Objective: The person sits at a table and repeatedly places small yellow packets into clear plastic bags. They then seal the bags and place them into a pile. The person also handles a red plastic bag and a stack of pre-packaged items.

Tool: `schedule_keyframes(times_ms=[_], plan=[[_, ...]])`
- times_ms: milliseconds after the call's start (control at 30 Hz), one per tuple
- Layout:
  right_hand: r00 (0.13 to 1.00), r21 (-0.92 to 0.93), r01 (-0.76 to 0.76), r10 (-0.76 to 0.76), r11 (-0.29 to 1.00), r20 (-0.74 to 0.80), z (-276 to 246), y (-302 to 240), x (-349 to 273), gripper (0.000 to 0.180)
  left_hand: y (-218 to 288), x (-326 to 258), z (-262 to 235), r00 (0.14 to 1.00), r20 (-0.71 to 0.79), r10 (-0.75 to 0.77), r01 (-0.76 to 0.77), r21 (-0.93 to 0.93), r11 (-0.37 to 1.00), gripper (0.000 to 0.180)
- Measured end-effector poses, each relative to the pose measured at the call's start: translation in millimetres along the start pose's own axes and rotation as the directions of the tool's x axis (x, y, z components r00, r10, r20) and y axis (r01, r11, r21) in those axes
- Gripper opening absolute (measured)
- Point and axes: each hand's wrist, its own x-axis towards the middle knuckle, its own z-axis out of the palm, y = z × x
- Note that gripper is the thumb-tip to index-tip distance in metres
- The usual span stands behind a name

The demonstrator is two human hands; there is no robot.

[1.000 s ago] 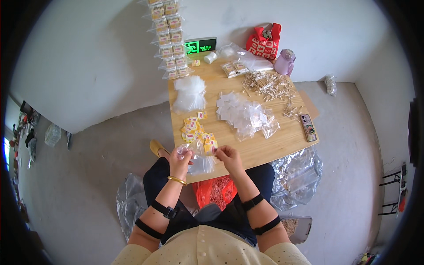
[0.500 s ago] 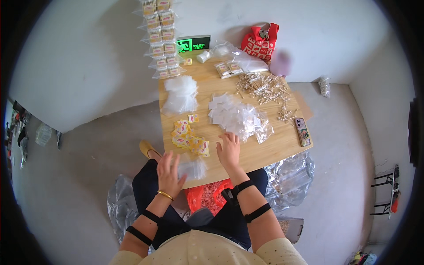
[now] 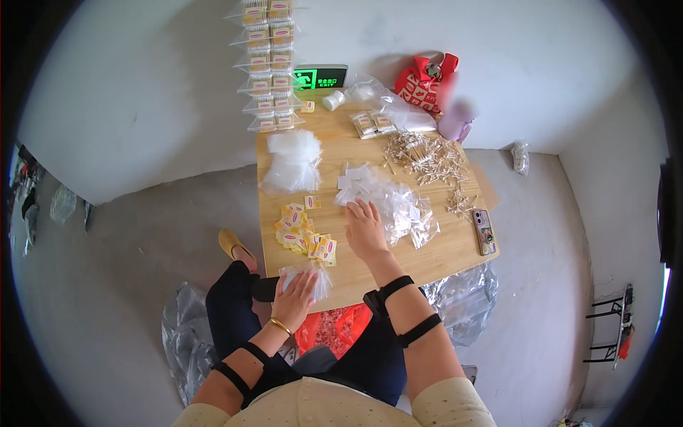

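Observation:
My left hand (image 3: 294,299) lies with fingers stretched over a small stack of clear plastic bags (image 3: 322,285) at the table's near edge. My right hand (image 3: 365,228) reaches onto the near left side of a loose heap of clear packets (image 3: 398,210), its fingers apart and slightly bent; nothing shows in its grip, though the fingertips are partly hidden. Between the hands and a little farther off is a spread of yellow and white printed cards (image 3: 292,228). Loose cotton swabs (image 3: 423,153) are piled beyond the packets.
Another stack of clear bags (image 3: 293,160) lies at the table's left. Packed swab bundles (image 3: 270,60) stand in a tall column behind. Along the back are filled packs (image 3: 371,124), a white roll (image 3: 333,99) and a red bag (image 3: 423,82). A phone (image 3: 485,231) lies by the right edge.
My left hand has moved right and down onto the small bag stack. My right hand has shifted slightly left along the packet heap. The whole view has tilted a little.

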Motion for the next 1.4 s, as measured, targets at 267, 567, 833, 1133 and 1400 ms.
schedule_keyframes(times_ms=[267, 567, 833, 1133, 1400], plan=[[0.945, 0.941, -0.282, 0.222, 0.188, 0.239, -68, -10, -28, 0.042, 16, 48, -69, 0.913, -0.220, -0.344, 0.113, -0.675, 0.729, 0.085], [0.936, 0.859, -0.333, -0.027, -0.388, 0.350, -109, -72, -84, 0.041, 7, 79, -84, 0.898, 0.218, -0.382, 0.166, -0.972, -0.164, 0.013], [0.931, 0.951, -0.307, 0.211, 0.020, 0.296, -95, -79, -87, 0.014, 17, 53, -99, 0.934, 0.222, -0.280, 0.229, -0.973, -0.007, 0.016], [0.922, 0.930, -0.288, 0.329, 0.229, 0.205, -89, -105, -90, 0.021, 25, 40, -112, 0.954, 0.168, -0.248, 0.176, -0.984, 0.012, 0.029], [0.956, 0.897, -0.222, 0.265, 0.382, 0.124, -95, -110, -99, 0.024, 20, 34, -119, 0.959, 0.267, -0.094, 0.278, -0.951, 0.135, 0.029]])
